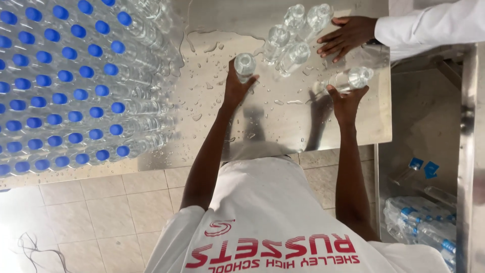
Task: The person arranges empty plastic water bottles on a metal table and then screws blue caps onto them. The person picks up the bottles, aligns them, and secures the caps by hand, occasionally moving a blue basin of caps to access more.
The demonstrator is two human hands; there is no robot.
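Observation:
My left hand [236,90] grips a clear uncapped plastic bottle [245,64] standing on the wet steel table [283,126]. My right hand [346,102] is closed on the lower end of another clear bottle [351,79], which lies tilted on the table to the right. Beyond both hands stands a small cluster of uncapped clear bottles [295,35]. Another person's hand [348,34], in a white sleeve, rests against that cluster from the right.
A dense block of clear bottles with blue caps [65,86] fills the table's left side. Water drops and puddles [212,48] cover the steel top. Wrapped bottle packs [422,225] and blue caps [423,167] lie low at the right. Tiled floor [101,212] shows below.

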